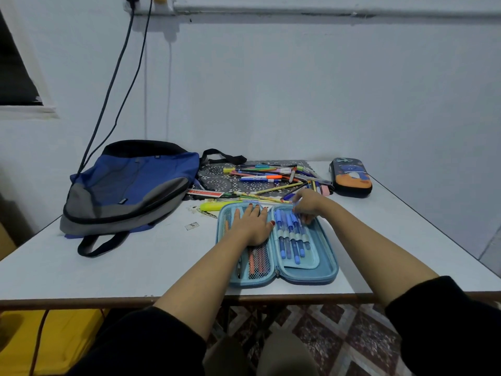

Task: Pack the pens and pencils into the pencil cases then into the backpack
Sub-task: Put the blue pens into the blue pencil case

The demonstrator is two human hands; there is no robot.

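- The right hand point(307, 203) has its grip curled, with fingertips and thumb pinching the top ends of the blue pens point(288, 240) that sit in elastic loops in the right half of the light-blue pencil case point(306, 275).
- The left hand point(252, 226) has its grip spread, fingers straight, pressed flat on the case's left half over the mesh pocket point(259, 263), where orange pencils show through the net.
- The case lies unzipped and opened flat near the front edge of the counter point(135, 261), a pale, smooth top with a brown edge.
- At 12 o'clock from the case, just beyond the right hand, the loose pens and pencils point(265, 177) lie scattered across a dark patterned mat point(214, 175).
- A yellow highlighter point(211, 206) lies at the case's far left corner, about 11 o'clock.
- At 1 o'clock a dark pencil case point(351, 177) with an orange print lies zipped shut near the counter's back right corner.
- At 10 o'clock the backpack point(130, 185) — blue, grey and black — lies flat, its strap loop trailing toward the front.
- The counter is set against a pale blue wall point(298, 90); two black cables point(119, 77) drop down it to behind the backpack, and a pipe point(325, 12) runs along the top.
- A dark window point(13, 77) is at far left; below the counter are patterned red floor tiles point(339, 335) and a yellow box point(67, 343).
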